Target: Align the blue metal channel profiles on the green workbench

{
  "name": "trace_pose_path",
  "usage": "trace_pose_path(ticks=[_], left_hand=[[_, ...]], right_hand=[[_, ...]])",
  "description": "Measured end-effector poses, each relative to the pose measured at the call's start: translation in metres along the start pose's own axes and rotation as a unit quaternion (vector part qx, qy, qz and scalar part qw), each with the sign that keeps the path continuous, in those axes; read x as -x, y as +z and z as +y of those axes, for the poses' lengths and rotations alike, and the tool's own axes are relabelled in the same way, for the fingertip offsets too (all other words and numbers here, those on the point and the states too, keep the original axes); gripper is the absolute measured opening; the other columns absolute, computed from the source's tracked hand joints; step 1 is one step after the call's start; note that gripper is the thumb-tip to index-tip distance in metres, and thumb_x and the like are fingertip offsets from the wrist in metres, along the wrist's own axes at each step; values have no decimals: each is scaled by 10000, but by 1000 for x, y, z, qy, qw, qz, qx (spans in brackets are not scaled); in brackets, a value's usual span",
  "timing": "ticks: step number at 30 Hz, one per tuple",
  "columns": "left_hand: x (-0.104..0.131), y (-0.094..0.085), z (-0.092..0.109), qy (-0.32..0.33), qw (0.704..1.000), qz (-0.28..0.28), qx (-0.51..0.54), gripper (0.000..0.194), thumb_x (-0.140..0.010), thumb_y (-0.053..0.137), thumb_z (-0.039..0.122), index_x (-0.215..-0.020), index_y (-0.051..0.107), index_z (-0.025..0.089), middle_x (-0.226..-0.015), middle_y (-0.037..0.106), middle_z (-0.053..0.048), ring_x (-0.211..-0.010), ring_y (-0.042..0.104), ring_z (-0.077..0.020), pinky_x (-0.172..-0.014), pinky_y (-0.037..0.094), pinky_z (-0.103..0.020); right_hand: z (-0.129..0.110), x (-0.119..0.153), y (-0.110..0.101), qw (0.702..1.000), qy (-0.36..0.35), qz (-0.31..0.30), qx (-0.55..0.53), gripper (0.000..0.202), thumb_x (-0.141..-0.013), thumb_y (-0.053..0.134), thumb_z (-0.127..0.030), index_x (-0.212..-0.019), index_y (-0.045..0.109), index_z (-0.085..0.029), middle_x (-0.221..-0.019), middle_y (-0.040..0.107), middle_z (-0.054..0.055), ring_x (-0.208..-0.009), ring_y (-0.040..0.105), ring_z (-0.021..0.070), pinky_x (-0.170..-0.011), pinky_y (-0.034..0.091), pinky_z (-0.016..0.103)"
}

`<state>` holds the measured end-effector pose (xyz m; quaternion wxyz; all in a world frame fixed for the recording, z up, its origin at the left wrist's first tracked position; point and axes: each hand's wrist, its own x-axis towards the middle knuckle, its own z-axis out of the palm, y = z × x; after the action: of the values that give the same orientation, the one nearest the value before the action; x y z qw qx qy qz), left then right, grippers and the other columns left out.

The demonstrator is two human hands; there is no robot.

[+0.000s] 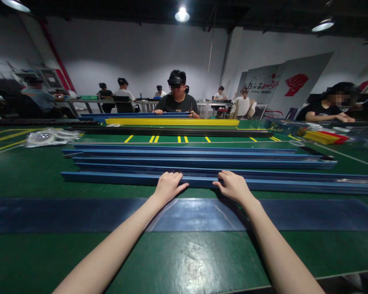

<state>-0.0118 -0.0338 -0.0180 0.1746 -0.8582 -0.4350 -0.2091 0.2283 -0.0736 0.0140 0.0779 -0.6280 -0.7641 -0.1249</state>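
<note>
At twelve o'clock from the wearer's body, just past a clear strip [199,212] lying flat on the green tabletop [33,261], the near blue channel [200,182] stretches crosswise. Its long axis runs roughly from nine to three o'clock, the three o'clock end dipping a little lower in view and reaching the picture's edge. The left hand [169,185] and right hand [233,184] stand well apart along it, each with fingers hooked over the near wall and thumb on the side facing six o'clock. So each grip is closed on that wall; how firmly, I cannot tell. A bare stretch of wall shows between the thumbs. Both hands sit toward the channel's nine o'clock half, so the left is nearer to an end than the right is. Just beyond, toward twelve o'clock, the second blue channel [221,162] lies nearly parallel, apart from both hands. The forearms reach up from about seven and five o'clock, passing above the strip.
</note>
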Motion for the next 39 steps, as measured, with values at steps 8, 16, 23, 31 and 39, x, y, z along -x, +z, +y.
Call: trace_pose_path(ticks=[8, 16, 23, 31, 39], left_hand=[[0, 0, -1, 2, 1000, 0, 5, 326, -819, 465, 480, -749, 547, 172, -684, 617, -32, -651, 560, -170, -595, 316, -280], [0, 0, -1, 0, 1000, -1, 7, 325, -821, 463, 479, -762, 550, 171, -692, 624, -33, -659, 564, -170, -603, 313, -278], [-1, 0, 0, 0, 1000, -7, 9, 334, -819, 464, 482, -759, 552, 166, -690, 623, -42, -665, 569, -180, -599, 315, -281], [-1, 0, -1, -2, 1000, -7, 13, 333, -820, 460, 483, -742, 546, 171, -684, 623, -41, -655, 569, -180, -597, 316, -284], [0, 1, 0, -3, 1000, 0, 25, 330, -831, 444, 475, -747, 542, 171, -697, 619, -48, -666, 565, -183, -598, 314, -288]], right_hand=[[-1, 0, -2, 1000, 0, 3, -1, 236, -829, 451, -385, -760, 558, -186, -829, 602, 37, -802, 551, 156, -585, 303, 242], [-1, 1, -2, 1000, 3, -4, -5, 234, -832, 447, -383, -769, 557, -186, -843, 607, 47, -819, 548, 159, -593, 302, 236], [-1, 1, -1, 1000, -1, -1, -1, 235, -832, 446, -383, -769, 555, -185, -844, 605, 40, -814, 551, 157, -590, 300, 238], [0, 0, -2, 1000, 1, -8, -1, 237, -831, 447, -388, -768, 557, -187, -846, 606, 41, -823, 551, 159, -589, 302, 239], [-1, 0, -3, 1000, 5, -14, -5, 241, -833, 444, -388, -772, 563, -189, -849, 605, 45, -823, 547, 158, -589, 303, 240]])
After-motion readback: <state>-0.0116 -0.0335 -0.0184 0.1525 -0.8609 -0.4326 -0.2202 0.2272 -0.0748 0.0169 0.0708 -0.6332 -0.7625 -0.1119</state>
